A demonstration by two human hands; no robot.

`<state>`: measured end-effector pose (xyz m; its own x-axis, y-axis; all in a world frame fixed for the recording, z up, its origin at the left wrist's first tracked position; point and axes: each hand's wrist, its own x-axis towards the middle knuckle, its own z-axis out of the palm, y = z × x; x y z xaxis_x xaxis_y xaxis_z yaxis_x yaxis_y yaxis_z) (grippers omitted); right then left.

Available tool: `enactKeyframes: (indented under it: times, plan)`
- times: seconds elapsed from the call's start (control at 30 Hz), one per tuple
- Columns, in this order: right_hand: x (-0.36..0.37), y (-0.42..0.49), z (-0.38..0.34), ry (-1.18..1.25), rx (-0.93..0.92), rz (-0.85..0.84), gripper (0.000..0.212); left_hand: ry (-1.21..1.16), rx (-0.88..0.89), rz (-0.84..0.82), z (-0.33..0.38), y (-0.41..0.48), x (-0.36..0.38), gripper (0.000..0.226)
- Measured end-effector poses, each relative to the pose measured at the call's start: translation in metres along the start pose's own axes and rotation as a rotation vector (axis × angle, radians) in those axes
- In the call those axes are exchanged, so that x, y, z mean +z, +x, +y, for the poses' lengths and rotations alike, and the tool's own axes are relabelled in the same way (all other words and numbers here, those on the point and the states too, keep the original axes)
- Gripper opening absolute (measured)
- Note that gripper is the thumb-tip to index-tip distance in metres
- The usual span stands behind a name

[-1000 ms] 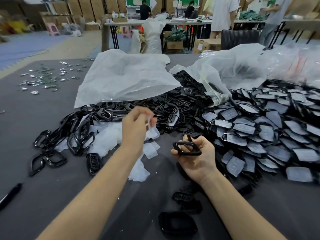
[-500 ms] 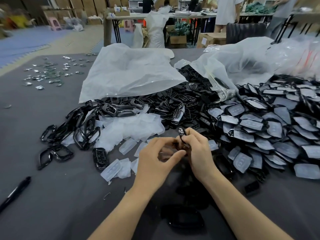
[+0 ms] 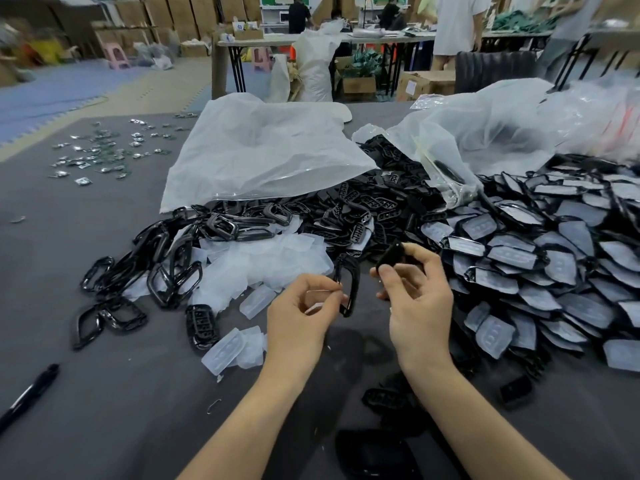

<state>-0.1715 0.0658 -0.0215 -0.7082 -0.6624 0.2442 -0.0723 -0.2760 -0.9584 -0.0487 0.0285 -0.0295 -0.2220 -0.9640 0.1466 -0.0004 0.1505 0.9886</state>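
Holding two black parts, one per hand, over the table (image 3: 104, 393).
Left hand (image 3: 301, 308): thumb and forefinger pinched together on the left edge of the frame (image 3: 350, 271); the frame stands upright, sticking out right of those fingertips. Right hand (image 3: 419, 292): thumb and forefinger clamped on a small insert (image 3: 390, 255), which pokes up above the thumb tip; other fingers loosely curled. Frame and insert are near each other, not touching. Clear covers (image 3: 263, 261) lie beyond the left fingers, wrapped parts (image 3: 554, 271) right of the right fingers.
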Motion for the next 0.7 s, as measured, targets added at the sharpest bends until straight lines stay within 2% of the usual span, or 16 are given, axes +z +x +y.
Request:
enactKeyframes:
  times: [0.1, 0.13, 0.23, 0.3, 0.53, 0.7]
  plan:
    - [-0.004, -0.001, -0.003, -0.088, -0.112, -0.049, 0.028, -0.047, -0.038, 0.015, -0.002, 0.001, 0.001, 0.02]
    - [-0.005, -0.002, -0.005, -0.178, -0.223, -0.047, 0.027, -0.064, -0.053, 0.013, -0.003, 0.002, 0.001, 0.019]
    - [-0.008, -0.003, -0.008, -0.48, -0.753, -0.011, 0.013, -0.083, -0.075, 0.019, -0.004, 0.003, 0.001, 0.019]
    - [-0.009, -0.003, -0.008, -0.549, -0.948, 0.031, 0.014, -0.089, -0.061, 0.025, -0.004, 0.004, 0.001, 0.019]
    - [-0.013, -0.004, -0.011, -0.519, -0.981, 0.078, 0.035, -0.042, -0.054, 0.016, -0.004, 0.003, 0.001, 0.023]
    - [-0.011, -0.005, -0.012, -0.538, -0.94, 0.052, 0.019, -0.018, -0.041, 0.015, -0.007, 0.004, 0.001, 0.029]
